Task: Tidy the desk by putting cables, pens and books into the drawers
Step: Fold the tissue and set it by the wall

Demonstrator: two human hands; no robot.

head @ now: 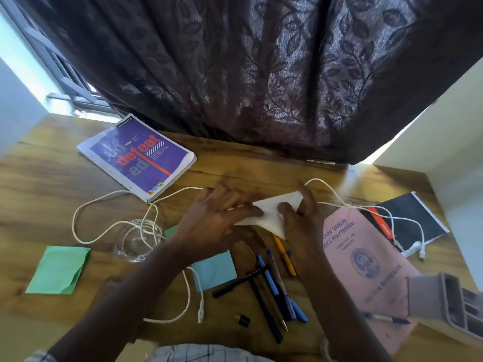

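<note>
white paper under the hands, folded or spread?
Folded, it seems: the paper shows as a triangle, not a full sheet. Left hand presses it flat; right hand pinches its right corner.

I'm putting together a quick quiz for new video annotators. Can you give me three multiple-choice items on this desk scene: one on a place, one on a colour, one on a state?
1. Where does the purple book lie?
A. At the far left of the desk, by the curtain
B. Inside an open drawer
C. On the floor

2. What colour is the record book on the right?
A. Green
B. Pink
C. Yellow

3. What are the left hand and right hand doing?
A. Both hang idle
B. One lifts a mug
C. Both are on the white paper

Answers: 1 A, it lies at the far left, close to the curtain's hem. 2 B, its cover is plainly pink. 3 C, each hand touches the folded sheet.
</note>
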